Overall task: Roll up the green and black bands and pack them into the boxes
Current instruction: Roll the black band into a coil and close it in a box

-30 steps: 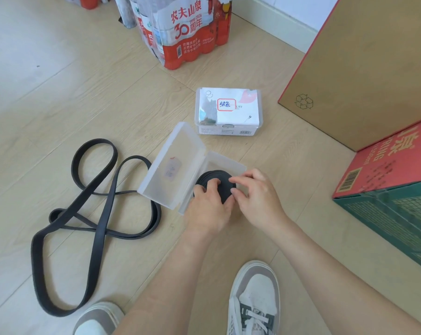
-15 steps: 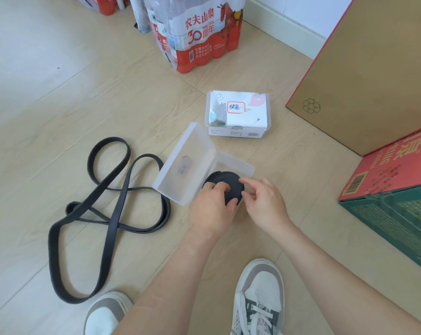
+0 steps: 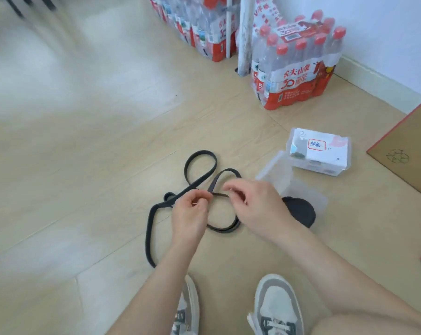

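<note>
A: Left hand (image 3: 190, 213) curled, pinching loose black band (image 3: 199, 153) at its crossing; right hand (image 3: 255, 206) curled alongside, grip blurred, cannot tell.
B: Band sprawls on floor (image 3: 96, 189) beside open box (image 3: 321, 201). Untwist loops first, then roll tight, flat.

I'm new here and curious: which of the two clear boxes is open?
The nearer box, lid tilted up, with a rolled black band in it. The farther, labelled box is shut.

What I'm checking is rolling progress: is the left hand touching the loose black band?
Touching. The head view shows the left hand pinching a strand of the loose black band between thumb and forefinger.
</note>
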